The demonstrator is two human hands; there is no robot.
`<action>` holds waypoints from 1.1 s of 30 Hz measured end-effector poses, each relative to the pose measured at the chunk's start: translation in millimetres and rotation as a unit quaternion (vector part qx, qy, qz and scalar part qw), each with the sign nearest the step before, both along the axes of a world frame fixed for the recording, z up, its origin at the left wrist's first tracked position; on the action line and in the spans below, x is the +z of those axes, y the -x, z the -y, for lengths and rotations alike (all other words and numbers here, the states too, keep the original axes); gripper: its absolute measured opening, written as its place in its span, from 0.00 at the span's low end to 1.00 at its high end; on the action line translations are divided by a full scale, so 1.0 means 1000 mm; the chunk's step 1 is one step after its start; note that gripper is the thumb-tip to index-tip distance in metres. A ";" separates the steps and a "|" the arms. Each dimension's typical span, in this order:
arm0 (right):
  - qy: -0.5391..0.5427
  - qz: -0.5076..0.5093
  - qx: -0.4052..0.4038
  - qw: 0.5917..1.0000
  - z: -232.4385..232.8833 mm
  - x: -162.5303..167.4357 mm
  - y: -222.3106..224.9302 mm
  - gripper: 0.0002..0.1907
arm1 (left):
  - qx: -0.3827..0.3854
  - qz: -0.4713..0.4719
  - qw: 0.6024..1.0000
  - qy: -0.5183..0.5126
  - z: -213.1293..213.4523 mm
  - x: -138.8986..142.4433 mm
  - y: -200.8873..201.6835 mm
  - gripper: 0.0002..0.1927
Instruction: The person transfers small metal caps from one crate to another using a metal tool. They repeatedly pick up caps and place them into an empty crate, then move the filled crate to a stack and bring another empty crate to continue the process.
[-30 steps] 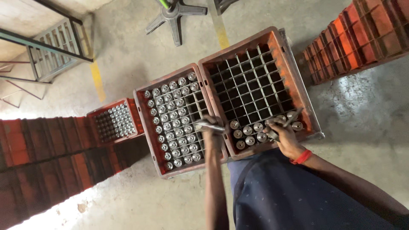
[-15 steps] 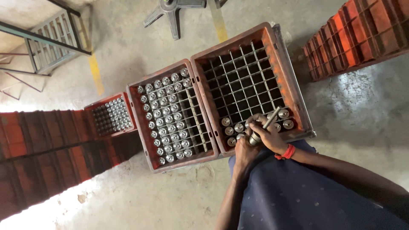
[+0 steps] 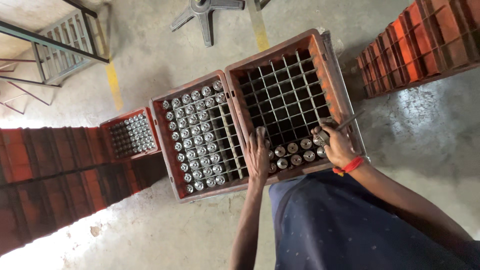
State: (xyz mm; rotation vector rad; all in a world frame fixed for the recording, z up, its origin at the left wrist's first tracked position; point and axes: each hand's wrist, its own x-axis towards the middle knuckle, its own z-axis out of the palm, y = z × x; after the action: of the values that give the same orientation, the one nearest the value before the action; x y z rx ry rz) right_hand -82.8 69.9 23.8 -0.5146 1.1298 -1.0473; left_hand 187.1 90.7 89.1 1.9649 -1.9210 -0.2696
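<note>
Two red plastic crates with little square cells sit side by side on the grey concrete floor [image 3: 165,235]. The left red crate [image 3: 170,165] is nearly full of bottles with shiny silver caps [image 3: 195,135]; only some cells along its right side look bare. The right red crate [image 3: 330,70] is mostly bare. It has just two short rows of silver-capped bottles [image 3: 292,154] at the edge nearest the person, so most of the filling there looks left to do.

The left hand [image 3: 257,155] lies flat, fingers together and spread down over the near-left cells of the right crate, touching the bottle tops there. It does not seem to clamp on anything.

The right hand [image 3: 336,145], with a red band [image 3: 349,165] on the wrist, is curled shut around a silver-capped bottle [image 3: 322,137] at the near-right corner of the same crate, just beside the last bottles in the row.

A third small red crate [image 3: 106,136] further left is packed with capped bottles. Stacks of red crates [image 3: 425,45] stand at the far right and down the left side.
</note>
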 end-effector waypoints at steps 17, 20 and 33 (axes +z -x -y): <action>-0.114 0.052 -0.148 0.981 -0.054 0.002 -0.016 0.05 | 0.142 0.041 0.988 0.041 0.151 -0.042 -0.133 0.26; -0.127 0.106 -0.184 0.969 -0.063 -0.006 -0.014 0.04 | 0.113 0.094 0.989 -0.003 0.159 -0.040 -0.130 0.29; -0.100 0.090 -0.121 0.983 -0.050 0.025 -0.041 0.08 | 0.169 -0.514 0.837 -0.081 0.043 0.020 -0.071 0.18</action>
State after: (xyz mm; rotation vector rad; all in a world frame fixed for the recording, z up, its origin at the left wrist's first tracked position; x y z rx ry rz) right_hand -42.0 120.1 48.6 -0.1208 1.1386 -1.1503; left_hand 257.7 48.1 109.3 1.6325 -0.8550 -1.1351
